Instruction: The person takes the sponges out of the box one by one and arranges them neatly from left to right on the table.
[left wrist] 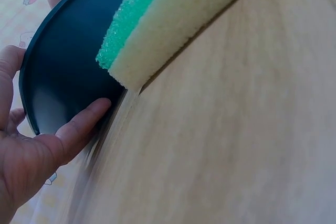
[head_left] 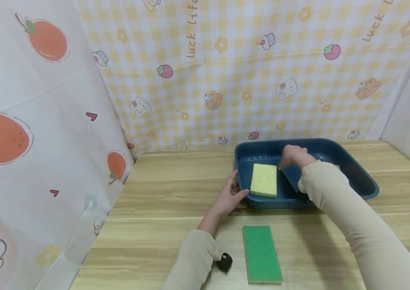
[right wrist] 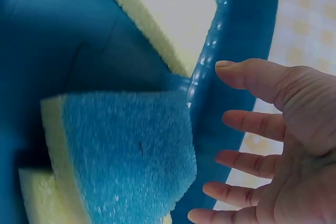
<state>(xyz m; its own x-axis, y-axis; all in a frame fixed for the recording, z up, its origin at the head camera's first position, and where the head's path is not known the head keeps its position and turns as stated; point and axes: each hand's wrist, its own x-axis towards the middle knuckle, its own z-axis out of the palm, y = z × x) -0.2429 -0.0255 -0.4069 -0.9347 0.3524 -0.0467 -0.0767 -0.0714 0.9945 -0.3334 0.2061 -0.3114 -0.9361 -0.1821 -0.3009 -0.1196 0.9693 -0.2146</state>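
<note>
A dark blue tray (head_left: 308, 204) sits on the table, and my left hand (head_left: 227, 198) holds its near left corner. In the left wrist view, the thumb lies on one wall and the fingers on the other side of the corner. My right hand (head_left: 294, 156) reaches down into the tray. The right wrist view shows its fingers spread, beside a tilted sponge with a blue face (right wrist: 128, 150). Under that sponge, part of a yellow sponge (right wrist: 39, 198) shows. Another yellow sponge (head_left: 264, 180) lies flat in the tray's left part.
A green-faced sponge (head_left: 262, 253) lies on the wooden table (head_left: 161, 193) in front of the tray. A small black device (head_left: 224, 262) is at the left wrist. Patterned cloth (head_left: 190, 96) hangs behind the table and along its left side.
</note>
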